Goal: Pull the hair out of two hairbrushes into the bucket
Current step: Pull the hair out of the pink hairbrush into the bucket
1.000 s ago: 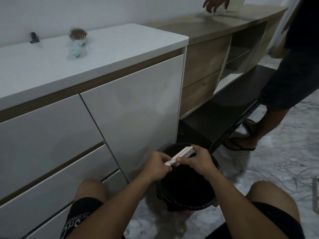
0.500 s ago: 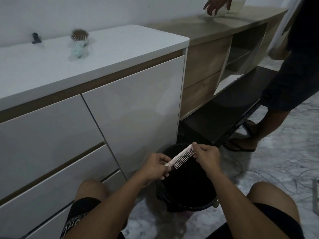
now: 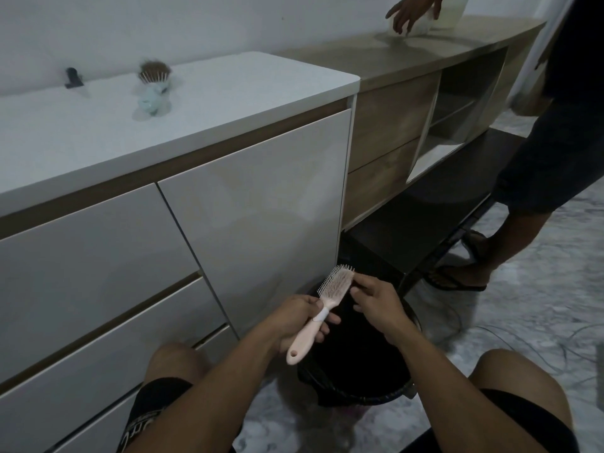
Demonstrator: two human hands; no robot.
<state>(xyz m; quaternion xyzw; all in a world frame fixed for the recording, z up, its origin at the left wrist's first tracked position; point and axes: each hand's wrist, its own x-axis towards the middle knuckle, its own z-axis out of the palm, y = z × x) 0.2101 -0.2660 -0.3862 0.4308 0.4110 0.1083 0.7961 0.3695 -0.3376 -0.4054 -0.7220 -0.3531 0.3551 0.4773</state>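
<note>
A pale pink hairbrush [image 3: 330, 294] is held by its handle in my left hand [image 3: 299, 317], bristles turned up and towards me, above the black bucket [image 3: 376, 395] on the floor between my knees. My right hand [image 3: 376, 300] hovers just right of the brush head with fingers curled and pinched near the bristles; whether hair is between them cannot be made out. A second, light blue hairbrush [image 3: 153, 83] with a clump of brown hair in its bristles lies on the white cabinet top [image 3: 228, 103] at the upper left.
White drawer fronts [image 3: 255, 204] stand close on my left. A small dark object [image 3: 72, 78] sits near the wall. Another person [image 3: 552, 165] in sandals stands at the right, a hand [image 3: 411, 11] on a wooden counter. Thin cables lie on the marble floor [image 3: 539, 305].
My left hand tilted the pink brush more upright, its handle now pointing down towards me. My right hand slid off the brush head to its right side.
</note>
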